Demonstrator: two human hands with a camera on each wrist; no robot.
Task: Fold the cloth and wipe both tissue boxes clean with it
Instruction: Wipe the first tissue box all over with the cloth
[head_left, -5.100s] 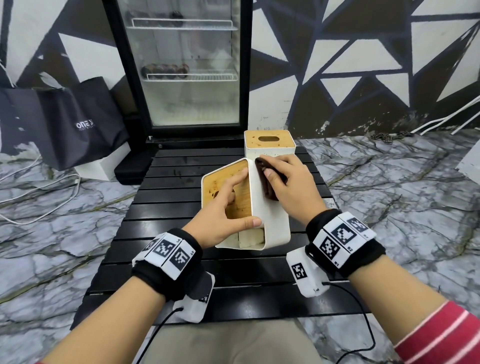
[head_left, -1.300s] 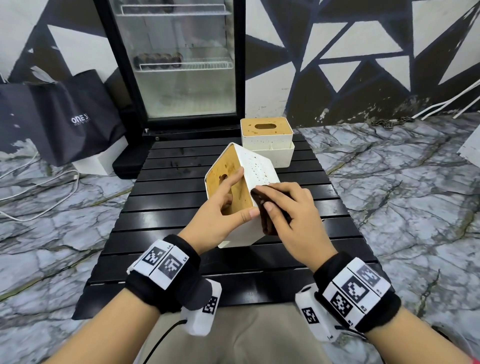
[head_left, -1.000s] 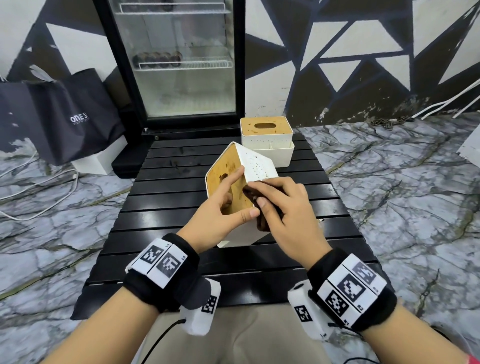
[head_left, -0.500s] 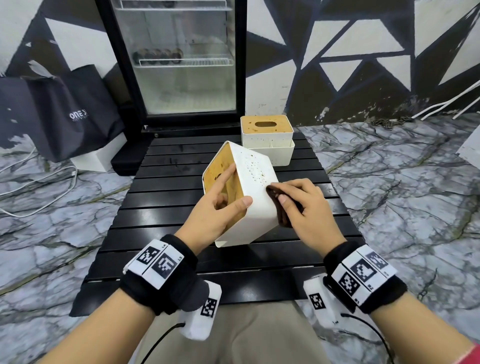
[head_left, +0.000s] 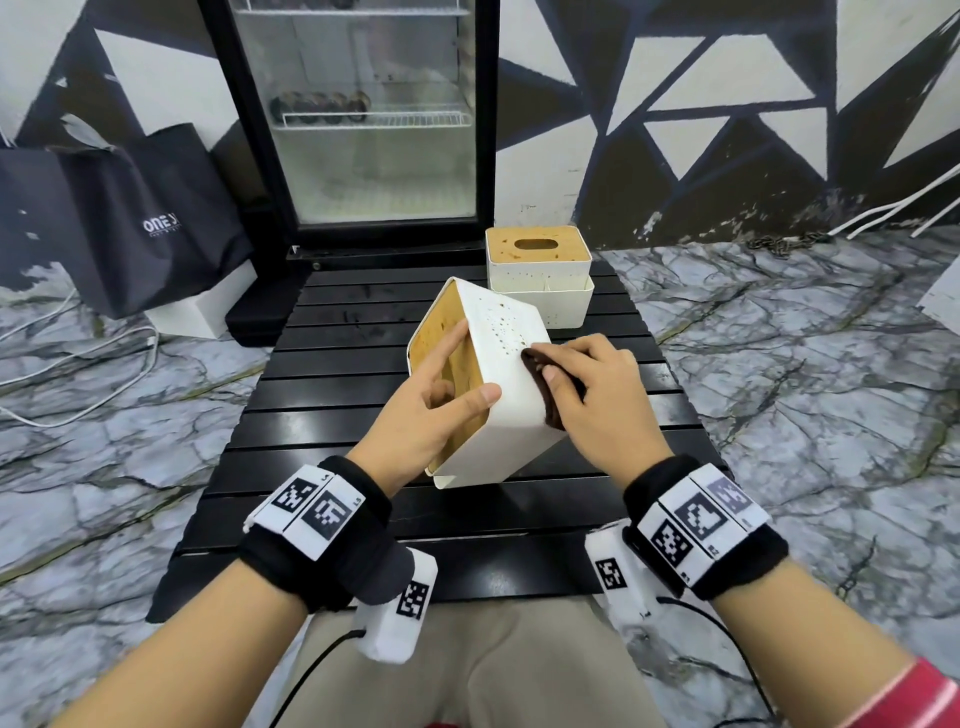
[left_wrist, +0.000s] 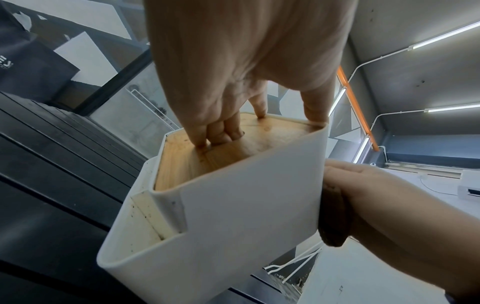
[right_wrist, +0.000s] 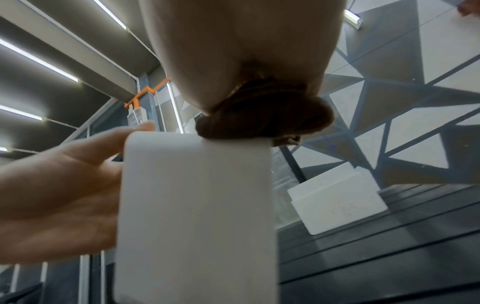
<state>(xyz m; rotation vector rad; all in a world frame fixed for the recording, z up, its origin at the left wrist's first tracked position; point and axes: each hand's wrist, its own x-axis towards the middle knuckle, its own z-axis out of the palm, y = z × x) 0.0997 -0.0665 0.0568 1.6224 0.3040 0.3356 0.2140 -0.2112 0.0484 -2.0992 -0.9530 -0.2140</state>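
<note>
A low black slatted surface (head_left: 363, 374) stands on a marble-patterned floor (head_left: 805, 374). At its far edge a white tissue box with a wooden lid (head_left: 537, 275) sits upright on the slats. Nearer, a second white tissue box (head_left: 498, 415) stands tilted, its lower corner resting on the slats near the middle.

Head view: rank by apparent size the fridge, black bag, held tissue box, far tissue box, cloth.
1. fridge, cropped at the top
2. black bag
3. held tissue box, nearer the camera, so it looks bigger than its twin
4. far tissue box
5. cloth, mostly hidden under the right hand
</note>
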